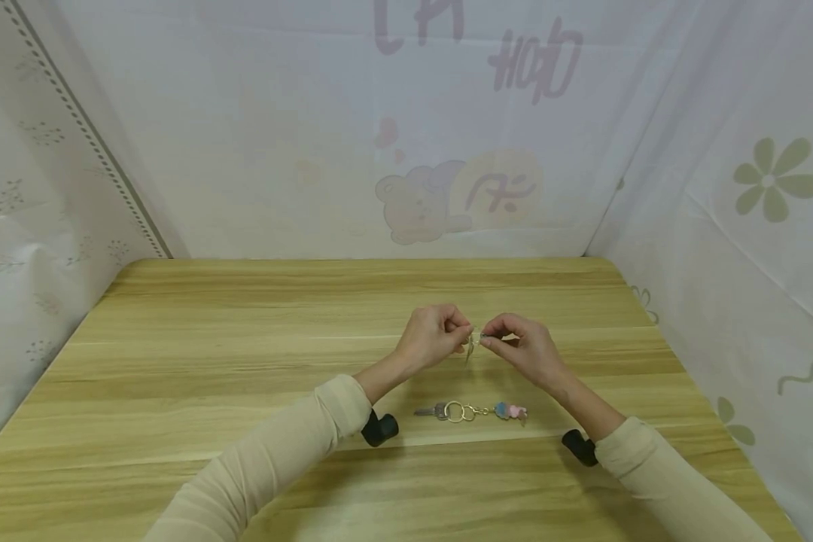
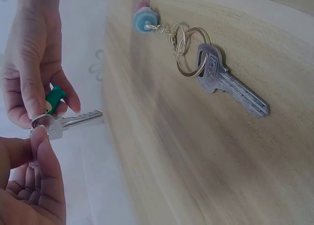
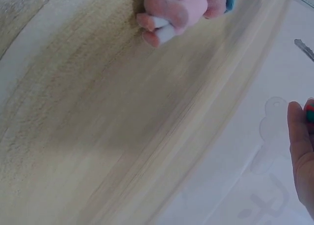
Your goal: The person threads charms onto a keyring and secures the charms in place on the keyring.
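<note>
A silver key (image 2: 82,119) hangs from a metal split ring (image 2: 43,121) between my two hands above the table. With thumb and fingertip my left hand (image 1: 433,336) pinches this ring. From the other side my right hand (image 1: 523,348) holds a small green charm (image 2: 55,96) with a bit of red, its thumb tip right by the ring. The fingers hide part of the charm. Below, on the table, lies a second key (image 1: 433,411) on a gold-coloured ring (image 1: 454,412). A short chain joins it to a pink and blue figure charm (image 1: 510,411).
The wood-grain table (image 1: 210,361) reaches back to a printed white cloth (image 1: 278,135). Similar cloth hangs at both sides. A black piece (image 1: 381,429) shows at the left sleeve, another black piece (image 1: 579,448) at the right sleeve.
</note>
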{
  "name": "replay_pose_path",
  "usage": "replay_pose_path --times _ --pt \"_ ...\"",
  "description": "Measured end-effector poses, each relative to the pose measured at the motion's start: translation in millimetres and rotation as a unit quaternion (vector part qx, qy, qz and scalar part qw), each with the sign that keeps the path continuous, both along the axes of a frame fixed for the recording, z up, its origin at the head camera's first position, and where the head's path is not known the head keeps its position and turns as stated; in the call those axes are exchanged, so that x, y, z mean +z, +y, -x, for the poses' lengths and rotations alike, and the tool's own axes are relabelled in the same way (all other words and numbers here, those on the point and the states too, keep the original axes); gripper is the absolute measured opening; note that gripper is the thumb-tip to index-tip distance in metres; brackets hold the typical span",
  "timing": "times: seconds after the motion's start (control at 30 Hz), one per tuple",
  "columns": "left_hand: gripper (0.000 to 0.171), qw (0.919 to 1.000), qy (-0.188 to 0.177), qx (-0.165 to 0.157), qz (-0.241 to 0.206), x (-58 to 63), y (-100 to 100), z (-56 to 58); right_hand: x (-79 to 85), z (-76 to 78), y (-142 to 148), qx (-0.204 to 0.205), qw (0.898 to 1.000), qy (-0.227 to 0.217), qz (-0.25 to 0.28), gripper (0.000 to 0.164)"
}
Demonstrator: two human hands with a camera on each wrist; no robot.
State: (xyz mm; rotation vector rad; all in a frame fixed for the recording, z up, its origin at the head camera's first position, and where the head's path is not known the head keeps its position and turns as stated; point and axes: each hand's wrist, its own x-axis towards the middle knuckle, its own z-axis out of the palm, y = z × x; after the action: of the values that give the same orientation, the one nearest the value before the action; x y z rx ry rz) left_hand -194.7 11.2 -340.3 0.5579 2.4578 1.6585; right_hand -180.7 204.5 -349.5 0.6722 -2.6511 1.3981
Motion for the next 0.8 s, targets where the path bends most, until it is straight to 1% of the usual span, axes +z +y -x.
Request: replay_pose_path --times 0.13,0.27,0.37,0.57,0.67,0.8 --pt "0.008 1.0000 -0.002 -0.006 0.004 -0.8 -1 0.7 -0.8 0.9 1 0.006 1.000 0.001 0.004 0.007" --pt "0.009 0.9996 -0.003 -0.018 0.023 -0.8 -5 1.6 0.4 0.8 2 0.010 1.000 -0.009 -0.001 0.008" --pt "0.011 0.9990 -0.013 -0.027 0.032 -0.8 -7 2.0 1.4 1.0 3 0.014 1.000 -0.014 -0.005 0.009" --pt "0.012 0.9979 -0.043 -0.043 0.021 -3.6 -8 3.1 3.8 0.1 2 0.013 1.000 -0.016 -0.010 0.008" --pt "0.013 0.9968 -0.058 -0.055 0.011 -4.3 -8 3.6 8.9 -2.5 -1 0.007 1.000 -0.012 -0.023 0.007" --pt "0.012 0.9948 -0.076 -0.067 -0.007 -5.6 -7 4.4 24.9 -10.1 -8 0.011 0.999 -0.008 -0.036 0.007"
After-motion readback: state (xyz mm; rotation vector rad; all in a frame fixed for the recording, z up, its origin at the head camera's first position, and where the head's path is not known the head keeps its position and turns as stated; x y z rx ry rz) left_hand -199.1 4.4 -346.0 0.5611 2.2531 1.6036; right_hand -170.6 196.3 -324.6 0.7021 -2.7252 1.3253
